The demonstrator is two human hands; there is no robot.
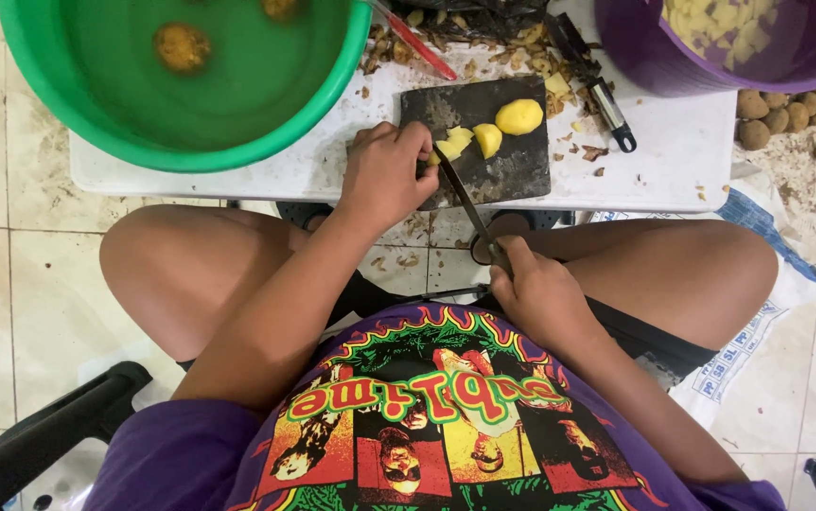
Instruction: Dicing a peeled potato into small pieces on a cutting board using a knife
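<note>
Potatoes being peeled and cut, judged roughly midway. Landmark: the dark cutting board (512, 166) on the white table (673, 151).

Left of the board: green tub (48, 90) of water, two unpeeled potatoes (182, 47) lying in it, not yet handled.

At the board's left edge: left hand (384, 175), fingers curled together and pressed down on a yellow potato piece (452, 145). The knife (469, 208) runs from that piece back off the board's near edge to the right hand (535, 289), whose fingers are closed around the handle; the blade tip touches the piece.

On the board, right of the blade: two larger peeled potato parts (518, 116), uncut so far.

Behind the board: heap of peelings (521, 57), plus a red-handled tool (422, 43). Just right of the board: a black-handled peeler (606, 109).

Further right of the board: purple bucket (644, 57) holding many cut yellow chunks (720, 24), so a good share looks finished. Below the bucket, on the floor, a pile of unpeeled small potatoes (786, 114) remains.

Judgement: several potatoes done, the current one partly cut, a fair number left.
</note>
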